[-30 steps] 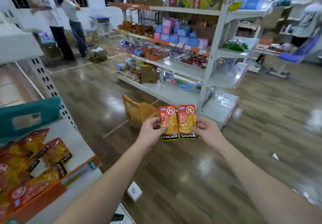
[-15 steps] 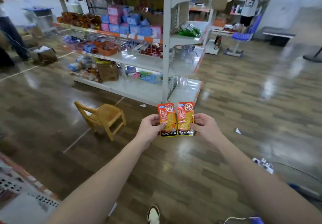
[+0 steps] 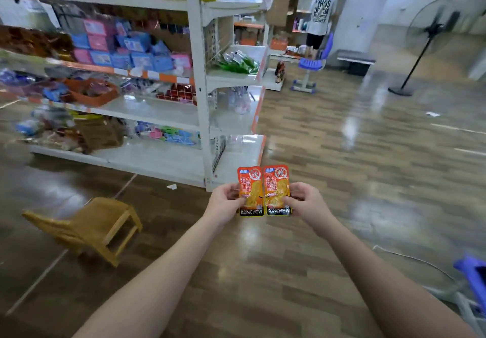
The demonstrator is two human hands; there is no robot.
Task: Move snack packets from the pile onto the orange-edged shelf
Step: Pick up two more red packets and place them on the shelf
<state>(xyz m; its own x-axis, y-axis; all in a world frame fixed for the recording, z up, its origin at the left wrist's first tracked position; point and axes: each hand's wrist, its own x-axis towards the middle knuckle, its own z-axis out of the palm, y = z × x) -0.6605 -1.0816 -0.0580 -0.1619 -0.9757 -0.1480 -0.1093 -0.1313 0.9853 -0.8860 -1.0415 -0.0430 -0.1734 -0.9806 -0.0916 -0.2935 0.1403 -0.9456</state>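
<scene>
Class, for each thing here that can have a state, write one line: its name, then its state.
left hand, gripping left packet.
right hand, gripping right packet.
left packet, upright, not yet shelved.
right packet, upright, beside the left one.
wooden chair, tipped over on floor.
fan, standing; spinning cannot be told.

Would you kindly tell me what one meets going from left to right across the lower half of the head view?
Small wooden chair → left hand → left snack packet → right snack packet → right hand → blue object at the right edge.
</scene>
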